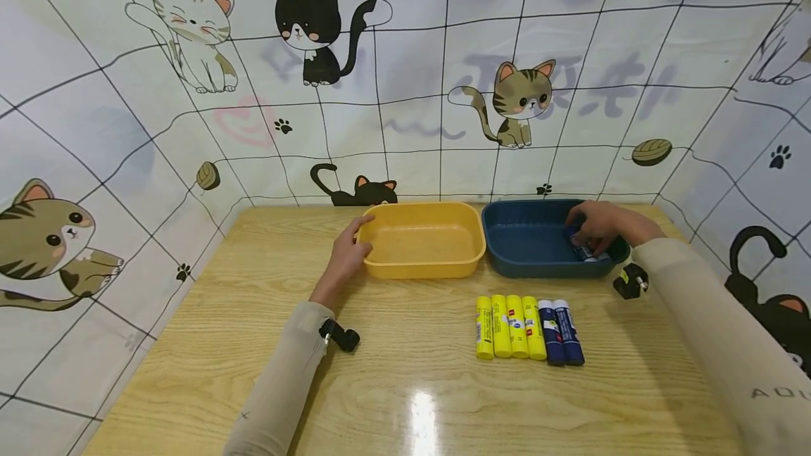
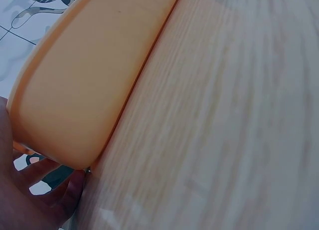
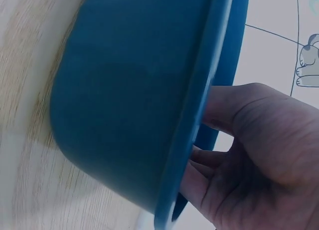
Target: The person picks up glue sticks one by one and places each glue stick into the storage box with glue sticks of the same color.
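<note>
My left hand touches the left end of the yellow tray, its fingers lying along the end wall and rim. The left wrist view shows those fingers beside the rounded corner of the tray. My right hand reaches down over the right end of the dark blue tray and grips a dark blue glue stick inside it. Close under the fingers is the white-ended part of a glue stick. In the right wrist view the tray wall hides my fingertips.
In front of the trays, several yellow glue sticks lie in a row with two dark blue glue sticks at its right end. The trays stand side by side on a wooden table, near a cat-patterned cloth wall.
</note>
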Demonstrator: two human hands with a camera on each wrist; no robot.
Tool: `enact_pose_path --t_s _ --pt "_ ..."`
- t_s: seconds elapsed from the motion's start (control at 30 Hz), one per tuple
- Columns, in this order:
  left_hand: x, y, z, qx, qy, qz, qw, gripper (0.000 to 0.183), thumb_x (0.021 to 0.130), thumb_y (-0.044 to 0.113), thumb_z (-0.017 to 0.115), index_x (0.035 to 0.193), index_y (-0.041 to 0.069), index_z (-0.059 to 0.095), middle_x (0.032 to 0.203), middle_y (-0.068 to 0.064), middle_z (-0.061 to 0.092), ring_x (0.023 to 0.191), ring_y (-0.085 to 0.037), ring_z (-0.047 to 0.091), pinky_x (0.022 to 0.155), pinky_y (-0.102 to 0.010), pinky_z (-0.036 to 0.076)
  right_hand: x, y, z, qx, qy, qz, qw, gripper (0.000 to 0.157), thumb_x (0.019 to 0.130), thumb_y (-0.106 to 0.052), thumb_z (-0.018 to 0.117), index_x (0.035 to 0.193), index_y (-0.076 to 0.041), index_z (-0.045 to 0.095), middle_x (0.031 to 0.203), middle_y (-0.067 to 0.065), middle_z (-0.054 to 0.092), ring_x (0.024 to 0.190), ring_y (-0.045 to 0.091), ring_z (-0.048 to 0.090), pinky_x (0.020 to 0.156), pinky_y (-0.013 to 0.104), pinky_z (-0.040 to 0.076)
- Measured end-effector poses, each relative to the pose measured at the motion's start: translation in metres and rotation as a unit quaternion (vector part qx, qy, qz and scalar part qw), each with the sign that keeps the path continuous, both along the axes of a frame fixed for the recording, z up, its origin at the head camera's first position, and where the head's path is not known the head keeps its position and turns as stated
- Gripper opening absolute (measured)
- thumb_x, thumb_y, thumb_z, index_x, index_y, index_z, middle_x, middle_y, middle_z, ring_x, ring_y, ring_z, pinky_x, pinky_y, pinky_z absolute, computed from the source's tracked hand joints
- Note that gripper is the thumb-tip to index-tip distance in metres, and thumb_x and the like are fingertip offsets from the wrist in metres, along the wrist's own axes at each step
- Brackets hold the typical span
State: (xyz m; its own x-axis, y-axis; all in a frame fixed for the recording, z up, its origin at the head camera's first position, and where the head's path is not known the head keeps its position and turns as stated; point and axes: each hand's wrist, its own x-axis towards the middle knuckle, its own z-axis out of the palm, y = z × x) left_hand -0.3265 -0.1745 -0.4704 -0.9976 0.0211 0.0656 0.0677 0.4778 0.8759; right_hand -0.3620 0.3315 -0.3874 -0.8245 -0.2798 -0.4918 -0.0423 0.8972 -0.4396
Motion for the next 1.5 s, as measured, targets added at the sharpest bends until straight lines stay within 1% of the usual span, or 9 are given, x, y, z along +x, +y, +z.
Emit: enact_pose_path --t_s 0.27,0.43,0.57,0.7,0.87,1.07,1.27,1.37,1.5 --pt "0.0 -0.001 0.001 0.0 0.006 -0.003 1.0 0.07 0.085 0.003 0.051 0.152 0.022 0.05 0.16 -0.012 0.044 0.121 -0.033 0.056 0.088 -0.036 0.047 0.003 0.002 0.005 0.003 0.016 -0.008 1.0 0.06 0.1 -0.017 0.065 0.145 0.012 0.04 0.099 0.028 0.065 0.08 0.027 0.071 0.067 0.039 0.062" --pt "0.0 -0.001 0.0 -0.002 0.007 -0.004 1.0 0.07 0.085 0.004 0.05 0.152 0.021 0.05 0.16 -0.011 0.044 0.121 -0.033 0.055 0.085 -0.035 0.047 0.011 0.001 0.014 0.016 0.063 0.0 0.998 0.058 0.098 -0.018 0.066 0.143 0.012 0.044 0.098 0.028 0.066 0.076 0.025 0.071 0.064 0.039 0.062" --pt "0.0 0.0 0.0 0.0 0.005 -0.005 1.0 0.069 0.085 0.004 0.05 0.152 0.022 0.05 0.161 -0.01 0.043 0.127 -0.033 0.053 0.086 -0.036 0.047 0.021 -0.002 0.02 0.013 0.109 0.016 0.994 0.057 0.098 -0.019 0.066 0.142 0.011 0.047 0.091 0.024 0.068 0.071 0.022 0.069 0.062 0.039 0.061" --pt "0.0 0.0 0.001 0.0 0.004 -0.003 1.0 0.069 0.086 0.005 0.05 0.152 0.022 0.05 0.162 -0.009 0.043 0.13 -0.032 0.051 0.088 -0.037 0.046 0.034 -0.009 0.027 -0.006 0.153 0.034 0.988 0.053 0.098 -0.02 0.066 0.14 0.008 0.051 0.083 0.016 0.07 0.064 0.021 0.067 0.06 0.04 0.059" --pt "0.001 0.0 0.001 0.002 0.009 -0.004 1.0 0.069 0.086 0.004 0.05 0.153 0.022 0.05 0.161 -0.011 0.044 0.122 -0.032 0.054 0.083 -0.034 0.046 0.055 -0.019 0.032 -0.024 0.188 0.04 0.981 0.05 0.099 -0.021 0.067 0.139 0.006 0.053 0.087 0.013 0.073 0.065 0.023 0.067 0.06 0.039 0.057" --pt "0.002 0.0 0.0 0.005 0.01 -0.006 0.9999 0.069 0.085 0.004 0.051 0.152 0.022 0.051 0.16 -0.011 0.045 0.118 -0.032 0.055 0.084 -0.036 0.045 0.082 -0.027 0.034 -0.04 0.2 0.035 0.978 0.052 0.098 -0.023 0.068 0.14 0.004 0.053 0.084 0.008 0.07 0.065 0.02 0.067 0.061 0.036 0.057" --pt "0.002 0.0 -0.001 0.001 0.008 -0.005 1.0 0.069 0.086 0.004 0.051 0.152 0.024 0.05 0.161 -0.011 0.044 0.117 -0.032 0.056 0.083 -0.035 0.046 0.107 -0.033 0.033 -0.041 0.234 0.039 0.971 0.048 0.097 -0.022 0.07 0.136 0.002 0.057 0.093 0.009 0.071 0.066 0.016 0.064 0.057 0.031 0.054" --pt "0.002 0.0 -0.001 0.002 0.007 -0.005 1.0 0.069 0.087 0.004 0.051 0.152 0.024 0.05 0.161 -0.011 0.044 0.118 -0.032 0.056 0.083 -0.035 0.046 0.118 -0.036 0.03 -0.049 0.24 0.04 0.969 0.046 0.096 -0.023 0.072 0.134 0.0 0.06 0.097 0.009 0.072 0.069 0.014 0.064 0.058 0.029 0.055" --pt "0.002 0.0 0.0 0.002 0.003 -0.003 1.0 0.068 0.087 0.005 0.051 0.152 0.024 0.05 0.161 -0.011 0.043 0.121 -0.032 0.055 0.083 -0.035 0.046 0.129 -0.038 0.024 -0.068 0.231 0.042 0.97 0.044 0.097 -0.025 0.071 0.133 -0.002 0.061 0.101 0.009 0.072 0.07 0.011 0.065 0.059 0.028 0.055"
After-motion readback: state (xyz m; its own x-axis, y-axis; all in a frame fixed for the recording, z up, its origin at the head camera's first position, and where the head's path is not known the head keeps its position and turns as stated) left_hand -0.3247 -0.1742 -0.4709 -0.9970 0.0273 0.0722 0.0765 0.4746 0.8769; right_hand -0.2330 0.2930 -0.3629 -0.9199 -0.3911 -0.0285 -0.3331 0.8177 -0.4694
